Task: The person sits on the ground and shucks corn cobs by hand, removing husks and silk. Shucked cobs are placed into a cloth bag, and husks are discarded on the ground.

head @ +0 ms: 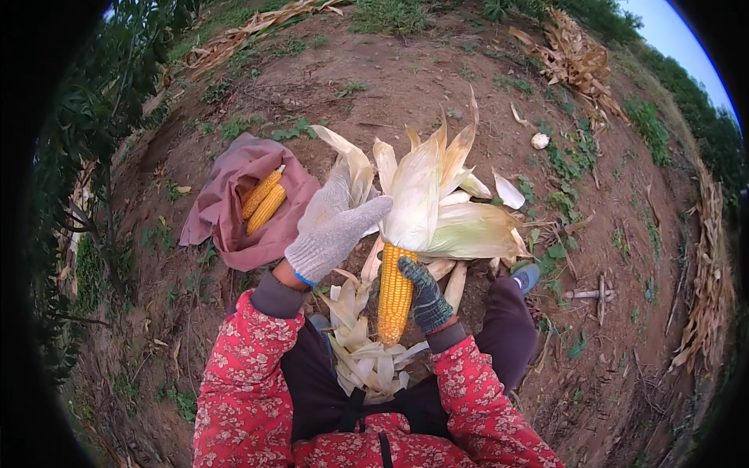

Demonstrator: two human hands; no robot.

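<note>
A yellow corn cob point(395, 292) points down towards me, its kernels bare and its pale husk leaves point(412, 205) peeled back at the far end. My right hand point(426, 295), in a dark green knitted glove, grips the cob from its right side. My left hand point(339, 225), in a whitish knitted glove, is beside the husk with its thumb stretched towards it; a husk leaf point(351, 158) stands up behind its fingers, and whether they pinch it is hidden. To the left, a reddish cloth sack point(298, 181) lies open with husked corn cobs point(266, 207) inside.
Loose husks point(368, 362) are piled between my legs. Dry corn stalks lie in heaps point(576, 58) at the upper right and along the right edge point(705, 281). Leafy branches point(88, 134) rise at the left. Small weeds and crossed stalk pieces point(601, 294) are on the bare soil.
</note>
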